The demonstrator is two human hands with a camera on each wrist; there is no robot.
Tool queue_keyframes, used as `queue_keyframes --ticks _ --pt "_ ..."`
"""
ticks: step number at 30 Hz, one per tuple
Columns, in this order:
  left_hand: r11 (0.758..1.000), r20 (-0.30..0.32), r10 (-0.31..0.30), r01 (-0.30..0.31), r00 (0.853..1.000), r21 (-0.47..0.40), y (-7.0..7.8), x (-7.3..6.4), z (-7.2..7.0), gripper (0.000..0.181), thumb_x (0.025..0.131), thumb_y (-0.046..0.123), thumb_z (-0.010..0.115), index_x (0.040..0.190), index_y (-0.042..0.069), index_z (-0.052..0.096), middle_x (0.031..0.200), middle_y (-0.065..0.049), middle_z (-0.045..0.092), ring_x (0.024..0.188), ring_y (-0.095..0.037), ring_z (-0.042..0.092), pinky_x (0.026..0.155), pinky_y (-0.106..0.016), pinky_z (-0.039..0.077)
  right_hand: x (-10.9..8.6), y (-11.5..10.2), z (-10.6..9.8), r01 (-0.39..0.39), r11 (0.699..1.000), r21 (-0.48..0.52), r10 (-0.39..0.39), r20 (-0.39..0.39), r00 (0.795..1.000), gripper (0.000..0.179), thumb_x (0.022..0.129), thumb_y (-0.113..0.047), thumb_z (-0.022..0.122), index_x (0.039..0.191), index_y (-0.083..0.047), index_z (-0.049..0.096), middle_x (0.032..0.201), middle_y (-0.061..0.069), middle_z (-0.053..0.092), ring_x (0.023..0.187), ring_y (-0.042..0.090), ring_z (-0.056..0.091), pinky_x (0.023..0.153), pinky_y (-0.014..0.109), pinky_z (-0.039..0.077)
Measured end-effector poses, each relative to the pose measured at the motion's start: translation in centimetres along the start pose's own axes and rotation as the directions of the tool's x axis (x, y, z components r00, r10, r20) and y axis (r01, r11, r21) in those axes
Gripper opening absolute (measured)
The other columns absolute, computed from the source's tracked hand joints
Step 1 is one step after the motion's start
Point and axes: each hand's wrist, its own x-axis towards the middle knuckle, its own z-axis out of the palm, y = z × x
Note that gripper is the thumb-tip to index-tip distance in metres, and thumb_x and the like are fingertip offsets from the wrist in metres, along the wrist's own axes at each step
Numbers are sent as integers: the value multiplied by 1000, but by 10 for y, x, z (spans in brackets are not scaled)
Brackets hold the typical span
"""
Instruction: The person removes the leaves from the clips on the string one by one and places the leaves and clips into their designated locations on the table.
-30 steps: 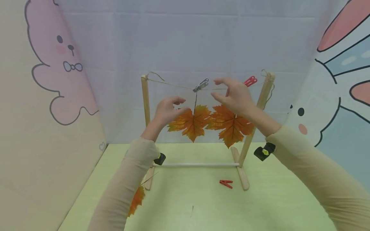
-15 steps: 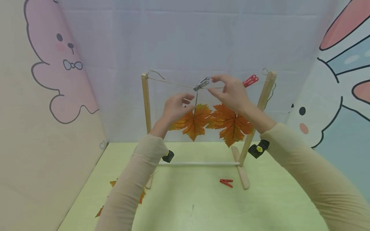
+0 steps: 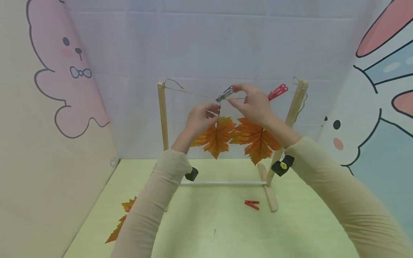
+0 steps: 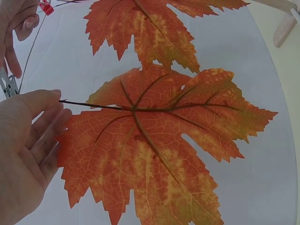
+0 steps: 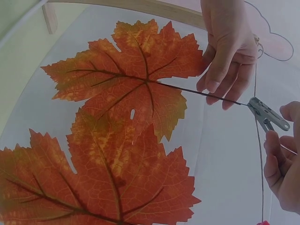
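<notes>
A grey clothespin [image 3: 224,95] on the string holds the dark stem of an orange maple leaf [image 3: 215,139]. My right hand [image 3: 253,104] has thumb and index finger at the two handle ends of this clothespin, one on each side. Just below it, my left hand [image 3: 203,118] is beside the stem, thumb and fingers on either side of it with a gap between them. In the left wrist view, the stem runs from the leaf [image 4: 150,131] to behind the left thumb. A second maple leaf [image 3: 259,139] hangs to the right, near a red clothespin [image 3: 278,92].
The string [image 3: 190,92] spans two wooden posts [image 3: 162,114], joined low down by a white rod [image 3: 222,183]. Another red clothespin [image 3: 252,204] lies on the yellow-green table [image 3: 232,229]. At the left, a loose maple leaf [image 3: 117,229] is partly hidden by the left sleeve.
My left hand has moved right and slightly up to the hanging leaf's stem. My right hand has moved left onto the grey clothespin, uncovering more of the red one on the string.
</notes>
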Motion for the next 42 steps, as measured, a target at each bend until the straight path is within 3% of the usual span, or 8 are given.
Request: queue_keyframes --ticks 14,24,33,38,42 --pt "1000 -15 -2 2 1000 18 -2 0 7 20 85 16 63 105 10 64 94 -2 66 85 -15 62 78 -28 48 5 -2 1 -48 999 5 48 4 999 42 88 -25 59 123 -2 54 112 12 61 47 18 42 48 25 35" --pt "999 -23 26 -25 999 41 -3 -3 9 21 86 16 63 106 10 65 95 -4 67 84 -15 62 77 -27 48 7 -1 4 -84 993 77 83 20 996 39 88 -23 59 121 -4 55 109 10 62 40 9 35 40 21 29" --pt "996 -43 70 -67 997 63 -4 -5 8 20 87 15 61 106 9 65 95 -5 67 83 -16 63 76 -27 49 8 -2 4 -176 940 292 172 40 984 36 87 -21 60 120 -6 57 108 8 61 40 10 46 42 20 40" --pt "995 -45 72 -68 996 76 -6 -6 6 19 87 15 61 104 9 65 95 -5 67 82 -16 64 75 -27 49 8 -2 3 -227 901 369 226 46 973 33 86 -20 63 115 -6 61 101 7 61 41 13 44 41 21 38" --pt "994 -40 73 -70 997 81 -6 -6 5 19 87 15 61 104 9 65 95 -5 67 83 -16 64 76 -26 49 8 -2 3 -219 891 397 223 38 974 30 85 -18 63 112 -4 63 99 7 62 40 15 44 39 22 36"
